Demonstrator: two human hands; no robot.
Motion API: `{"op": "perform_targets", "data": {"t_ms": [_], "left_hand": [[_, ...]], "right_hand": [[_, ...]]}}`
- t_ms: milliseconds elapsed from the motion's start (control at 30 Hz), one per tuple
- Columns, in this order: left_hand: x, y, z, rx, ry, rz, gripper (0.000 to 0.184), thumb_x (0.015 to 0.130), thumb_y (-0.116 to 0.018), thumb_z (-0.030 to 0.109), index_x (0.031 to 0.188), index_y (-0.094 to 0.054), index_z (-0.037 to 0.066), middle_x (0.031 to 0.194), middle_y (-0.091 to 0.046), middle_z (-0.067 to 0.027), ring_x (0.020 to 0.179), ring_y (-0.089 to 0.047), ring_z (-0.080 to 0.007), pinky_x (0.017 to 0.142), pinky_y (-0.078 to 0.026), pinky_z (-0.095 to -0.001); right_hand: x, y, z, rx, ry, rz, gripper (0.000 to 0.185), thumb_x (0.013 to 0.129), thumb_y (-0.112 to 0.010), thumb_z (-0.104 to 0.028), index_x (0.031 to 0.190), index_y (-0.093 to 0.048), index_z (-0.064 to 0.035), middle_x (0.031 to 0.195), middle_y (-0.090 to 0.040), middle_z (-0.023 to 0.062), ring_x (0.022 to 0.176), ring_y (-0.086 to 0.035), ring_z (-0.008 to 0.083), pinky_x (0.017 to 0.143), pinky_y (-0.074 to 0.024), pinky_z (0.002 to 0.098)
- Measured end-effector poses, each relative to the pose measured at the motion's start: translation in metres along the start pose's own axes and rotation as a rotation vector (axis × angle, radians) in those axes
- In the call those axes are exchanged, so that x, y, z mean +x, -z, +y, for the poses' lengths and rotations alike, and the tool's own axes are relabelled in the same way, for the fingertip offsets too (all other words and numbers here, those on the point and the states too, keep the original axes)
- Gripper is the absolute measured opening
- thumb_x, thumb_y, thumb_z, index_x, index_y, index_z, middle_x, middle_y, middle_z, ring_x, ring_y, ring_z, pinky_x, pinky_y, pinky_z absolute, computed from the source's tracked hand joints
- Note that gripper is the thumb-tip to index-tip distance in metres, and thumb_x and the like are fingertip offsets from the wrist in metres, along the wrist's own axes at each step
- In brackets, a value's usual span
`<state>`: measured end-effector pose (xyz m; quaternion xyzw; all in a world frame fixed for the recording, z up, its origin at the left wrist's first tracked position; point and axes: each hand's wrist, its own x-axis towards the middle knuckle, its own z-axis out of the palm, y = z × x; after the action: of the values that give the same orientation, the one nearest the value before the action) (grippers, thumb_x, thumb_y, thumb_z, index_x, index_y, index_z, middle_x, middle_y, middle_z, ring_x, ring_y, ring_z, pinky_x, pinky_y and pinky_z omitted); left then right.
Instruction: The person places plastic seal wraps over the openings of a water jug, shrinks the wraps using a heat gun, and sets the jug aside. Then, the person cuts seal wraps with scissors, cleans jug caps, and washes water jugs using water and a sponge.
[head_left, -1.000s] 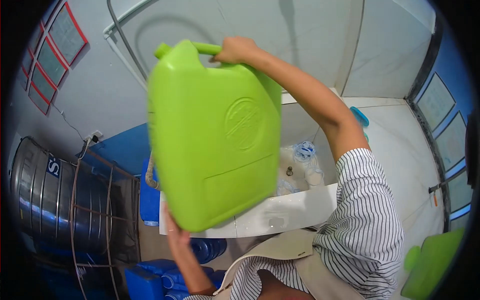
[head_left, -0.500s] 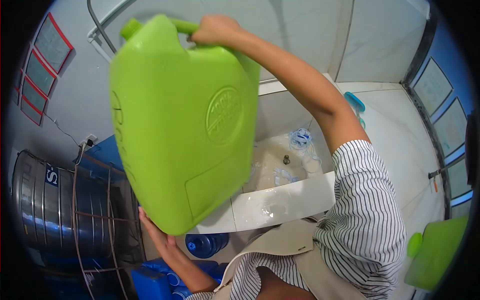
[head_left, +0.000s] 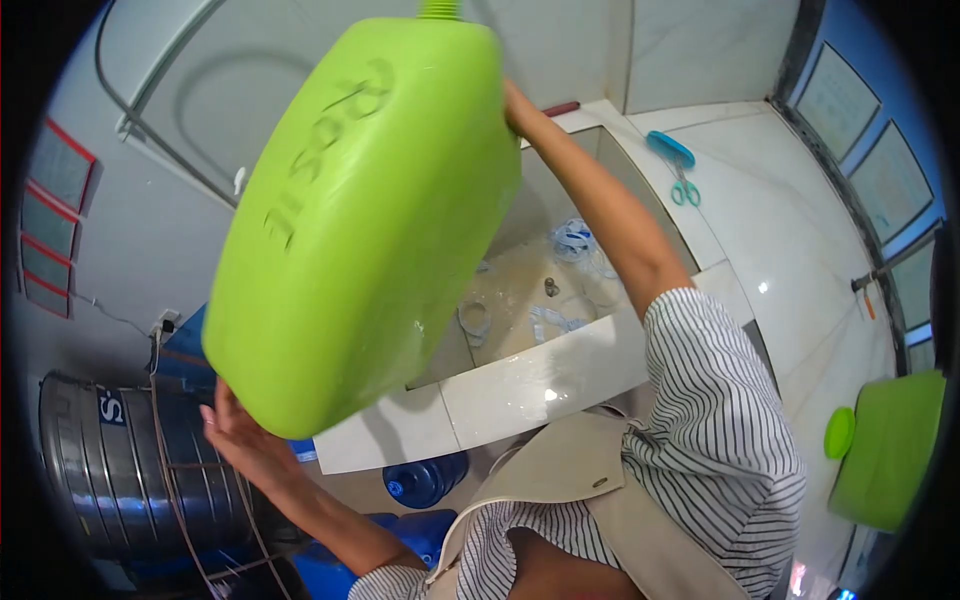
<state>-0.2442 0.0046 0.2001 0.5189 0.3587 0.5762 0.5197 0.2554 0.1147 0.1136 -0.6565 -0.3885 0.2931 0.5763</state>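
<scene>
A large green jerrycan (head_left: 360, 230) with "ROSIE" handwritten on its side is held up tilted above the tiled basin. My right hand (head_left: 514, 108) is at its upper right, holding it, with most of the fingers hidden behind the can. Under the lower left corner, my left hand (head_left: 245, 430) bears against the bottom, fingers partly hidden and partly spread. The green cap or neck (head_left: 438, 8) is cut off by the top edge. Below the can, the basin (head_left: 550, 385) holds a drain piece (head_left: 551, 287) and several wet pale blue-and-white strips (head_left: 556, 320).
Scissors (head_left: 684, 190) and a blue brush (head_left: 670, 149) lie on the tiled ledge. Another green container (head_left: 890, 450) stands at the right. A steel tank (head_left: 110, 470) is behind a frame at left. A blue water bottle (head_left: 425, 480) lies below the basin.
The jerrycan has turned so its lettered narrow side faces me, and its neck has swung up and right. My left hand has shifted left with its bottom; the right hand has moved behind it.
</scene>
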Motion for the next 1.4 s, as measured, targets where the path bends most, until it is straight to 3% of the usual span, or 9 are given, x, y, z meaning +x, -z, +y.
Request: {"op": "perform_targets", "data": {"t_ms": [233,433,633,867,967,1100,1133,1233,1400], "left_hand": [[0.047,-0.147,0.013,0.309,-0.355,-0.344,0.059,0.091,-0.030,0.041,0.132,-0.034,-0.001,0.110,-0.058,-0.0198,0.103,-0.054,-0.0235,0.091,-0.038,-0.0350],[0.036,-0.263,0.009,0.465,-0.626,-0.676,0.052,0.090,-0.036,0.036,0.126,-0.045,0.000,0.113,-0.055,-0.0180,0.109,-0.049,-0.0246,0.096,-0.033,-0.0349],[0.007,-0.315,0.036,0.642,-0.785,-0.652,0.061,0.087,-0.033,0.049,0.131,-0.041,0.007,0.115,-0.058,-0.0177,0.110,-0.051,-0.0253,0.099,-0.030,-0.0372],[0.075,-0.204,0.024,0.643,-0.245,-0.486,0.072,0.087,-0.032,0.058,0.132,-0.039,0.002,0.115,-0.056,-0.0215,0.114,-0.048,-0.0270,0.099,-0.030,-0.0402],[0.092,-0.173,-0.013,0.743,-0.317,-0.409,0.064,0.089,-0.038,0.051,0.129,-0.042,0.001,0.124,-0.049,-0.0205,0.120,-0.043,-0.0268,0.100,-0.029,-0.0372],[0.083,-0.201,-0.080,0.768,-0.383,-0.586,0.055,0.085,-0.053,0.041,0.120,-0.050,-0.001,0.119,-0.053,-0.0224,0.115,-0.048,-0.0316,0.097,-0.034,-0.0364],[0.077,-0.213,-0.105,0.904,-0.528,-0.578,0.055,0.079,-0.060,0.038,0.115,-0.053,-0.003,0.113,-0.055,-0.0242,0.108,-0.051,-0.0365,0.093,-0.039,-0.0397],[0.069,-0.227,-0.173,1.354,-0.100,-0.976,0.044,0.075,-0.063,0.028,0.106,-0.055,-0.002,0.096,-0.061,-0.0246,0.092,-0.057,-0.0398,0.080,-0.045,-0.0430],[0.062,-0.183,-0.274,1.023,0.026,-0.541,0.035,0.068,-0.065,0.019,0.094,-0.057,-0.002,0.090,-0.061,-0.0255,0.089,-0.057,-0.0410,0.075,-0.045,-0.0469]], "right_hand": [[-0.093,0.007,0.143,0.819,-0.234,0.114,0.043,0.069,-0.064,-0.040,0.098,-0.065,-0.0085,0.087,-0.066,0.0091,0.075,-0.064,0.0266,0.066,-0.0492,0.0366],[-0.127,-0.013,0.177,0.918,-0.281,0.205,0.041,0.069,-0.064,-0.036,0.099,-0.065,-0.0086,0.088,-0.066,0.0101,0.075,-0.064,0.0270,0.066,-0.0492,0.0367],[-0.133,-0.001,0.186,0.863,-0.245,0.254,0.039,0.069,-0.063,-0.031,0.101,-0.064,-0.0088,0.089,-0.066,0.0110,0.076,-0.064,0.0274,0.066,-0.0492,0.0367],[-0.104,0.116,0.176,0.519,0.111,0.307,0.038,0.069,-0.063,-0.026,0.103,-0.063,-0.0089,0.090,-0.065,0.0121,0.077,-0.064,0.0279,0.066,-0.0491,0.0368],[-0.090,0.157,0.156,0.239,0.449,0.279,0.037,0.069,-0.062,-0.024,0.103,-0.063,-0.0090,0.091,-0.065,0.0126,0.077,-0.064,0.0281,0.066,-0.0491,0.0368],[-0.113,0.067,0.060,-0.678,0.398,0.578,0.043,0.066,-0.062,-0.021,0.108,-0.059,-0.0133,0.096,-0.064,0.0102,0.088,-0.060,0.0299,0.072,-0.0471,0.0397],[-0.114,0.038,0.058,-0.767,0.477,0.484,0.046,0.065,-0.061,-0.018,0.111,-0.059,-0.0130,0.089,-0.062,0.0111,0.082,-0.060,0.0308,0.070,-0.0463,0.0410],[-0.122,-0.038,0.063,-0.955,0.732,0.158,0.049,0.064,-0.062,-0.017,0.112,-0.058,-0.0070,0.079,-0.057,0.0137,0.074,-0.058,0.0323,0.065,-0.0443,0.0430],[-0.080,-0.090,0.096,-0.988,0.732,-0.276,0.054,0.062,-0.067,-0.021,0.112,-0.058,-0.0041,0.090,-0.061,0.0146,0.079,-0.060,0.0320,0.069,-0.0453,0.0413]]}}
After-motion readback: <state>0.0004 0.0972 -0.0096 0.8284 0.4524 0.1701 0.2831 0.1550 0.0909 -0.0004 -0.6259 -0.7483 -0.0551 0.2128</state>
